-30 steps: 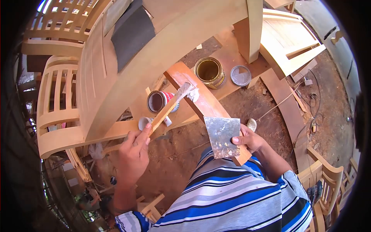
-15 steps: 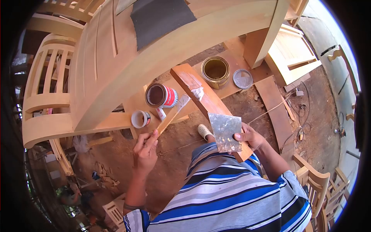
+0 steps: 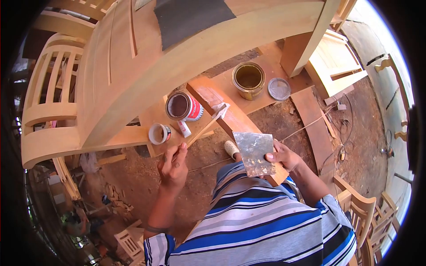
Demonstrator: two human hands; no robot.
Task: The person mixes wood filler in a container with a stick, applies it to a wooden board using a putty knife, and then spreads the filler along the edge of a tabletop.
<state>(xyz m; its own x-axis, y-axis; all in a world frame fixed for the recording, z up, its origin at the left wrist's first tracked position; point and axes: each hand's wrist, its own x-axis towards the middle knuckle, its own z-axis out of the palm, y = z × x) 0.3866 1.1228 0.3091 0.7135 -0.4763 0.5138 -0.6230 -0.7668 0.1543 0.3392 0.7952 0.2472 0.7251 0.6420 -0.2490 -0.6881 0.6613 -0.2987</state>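
Observation:
My left hand [image 3: 173, 167] is closed on the lower end of a thin wooden stick [image 3: 203, 130]. The stick's upper tip touches white paste [image 3: 220, 110] on a reddish-brown board [image 3: 235, 116]. My right hand [image 3: 284, 156] grips a flat metal plate [image 3: 254, 148], its thumb on the plate's face, above the board's near end; its other fingers are mostly hidden. An open red-and-white can [image 3: 194, 109] stands left of the board, beside a small tube [image 3: 184, 128] and an open white cup [image 3: 159, 134].
A large open can [image 3: 248, 80] and a round clear lid [image 3: 279, 89] are beyond the board. A pale wooden furniture frame [image 3: 177, 53] with dark sheet [image 3: 188, 17] arches ahead. Cables [image 3: 347, 128] lie at right. A person [image 3: 79, 224] is at lower left.
The stick's tip has moved right and down onto the board's paste, with my left hand shifting slightly. The board and metal plate have shifted a little left in view.

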